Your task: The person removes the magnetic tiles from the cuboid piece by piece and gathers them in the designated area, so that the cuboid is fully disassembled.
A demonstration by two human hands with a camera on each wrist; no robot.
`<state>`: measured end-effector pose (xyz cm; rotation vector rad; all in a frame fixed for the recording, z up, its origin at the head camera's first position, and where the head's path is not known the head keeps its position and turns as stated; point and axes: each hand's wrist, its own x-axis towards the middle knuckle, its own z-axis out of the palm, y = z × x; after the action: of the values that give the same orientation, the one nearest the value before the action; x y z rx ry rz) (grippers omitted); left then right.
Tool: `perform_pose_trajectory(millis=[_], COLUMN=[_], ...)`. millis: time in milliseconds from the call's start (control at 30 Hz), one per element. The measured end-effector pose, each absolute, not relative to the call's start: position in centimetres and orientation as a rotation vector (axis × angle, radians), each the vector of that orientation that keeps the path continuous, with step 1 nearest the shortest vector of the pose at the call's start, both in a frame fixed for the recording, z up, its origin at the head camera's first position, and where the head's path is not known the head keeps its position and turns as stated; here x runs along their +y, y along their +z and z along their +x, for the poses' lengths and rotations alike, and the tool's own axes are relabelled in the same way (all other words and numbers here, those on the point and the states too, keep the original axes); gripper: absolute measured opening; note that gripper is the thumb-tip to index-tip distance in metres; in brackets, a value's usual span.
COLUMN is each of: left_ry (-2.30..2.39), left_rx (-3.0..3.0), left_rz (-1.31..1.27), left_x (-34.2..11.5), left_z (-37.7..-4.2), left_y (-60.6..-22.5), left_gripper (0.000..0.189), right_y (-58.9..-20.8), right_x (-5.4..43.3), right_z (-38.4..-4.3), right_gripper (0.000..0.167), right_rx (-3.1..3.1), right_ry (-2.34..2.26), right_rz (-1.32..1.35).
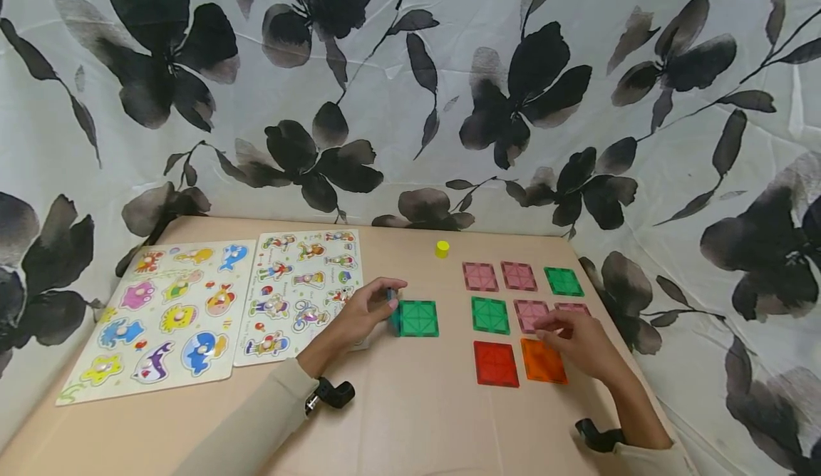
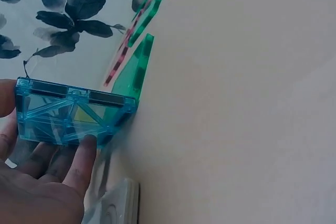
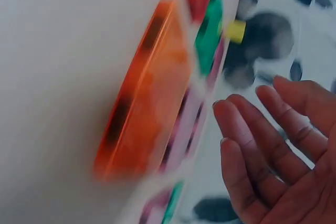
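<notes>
My left hand (image 1: 365, 308) holds a blue translucent magnetic tile (image 2: 73, 113) on edge, between thumb and fingers. The tile stands at the left side of a green tile (image 1: 418, 319) that lies flat on the table. In the left wrist view the blue tile's end overlaps the green one. My right hand (image 1: 577, 342) is over the right-hand tiles, close to an orange tile (image 1: 544, 362) and a pink tile (image 1: 531, 315). Its fingers are loosely bent with nothing between them, as the right wrist view shows.
More tiles lie in rows on the right: red (image 1: 497, 364), green (image 1: 490, 315), pink (image 1: 479, 276) and others. A yellow cylinder (image 1: 442, 249) stands behind them. Two sticker-like picture boards (image 1: 240, 351) lie on the left. A floral cloth (image 1: 410, 91) hangs behind the table.
</notes>
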<state>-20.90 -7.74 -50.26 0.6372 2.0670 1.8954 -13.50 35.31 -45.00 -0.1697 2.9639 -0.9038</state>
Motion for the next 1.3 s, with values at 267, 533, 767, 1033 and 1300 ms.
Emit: perform_pose_trajectory(millis=[267, 533, 767, 1033, 1300], left_ry=[1.78, 1.453, 0.998, 0.676, 0.56], left_rx=[2.313, 2.602, 2.823, 2.969, 3.032], left_rz=[0.637, 0.725, 0.872, 0.966, 0.949], left_x=[-8.5, -9.0, -9.3, -9.1, -8.7], left_z=[-20.4, -19.9, -19.7, -19.8, -20.0], left_y=[-49.5, -48.8, -47.8, -47.8, -48.7], left_gripper=[0.037, 0.059, 0.085, 0.079, 0.079], right_y=[-45.0, -46.4, -47.1, -47.5, -47.7], right_x=[27.5, 20.1, 17.1, 16.5, 16.4], right_z=[-15.5, -18.4, -19.8, -20.6, -21.1], right_gripper=[0.032, 0.059, 0.07, 0.07, 0.071], right_rx=[2.857, 2.834, 2.85, 2.88, 2.882], right_ry=[-0.968, -0.777, -0.542, -0.511, -0.469], right_rz=[-0.395, -0.559, -0.628, -0.692, -0.711])
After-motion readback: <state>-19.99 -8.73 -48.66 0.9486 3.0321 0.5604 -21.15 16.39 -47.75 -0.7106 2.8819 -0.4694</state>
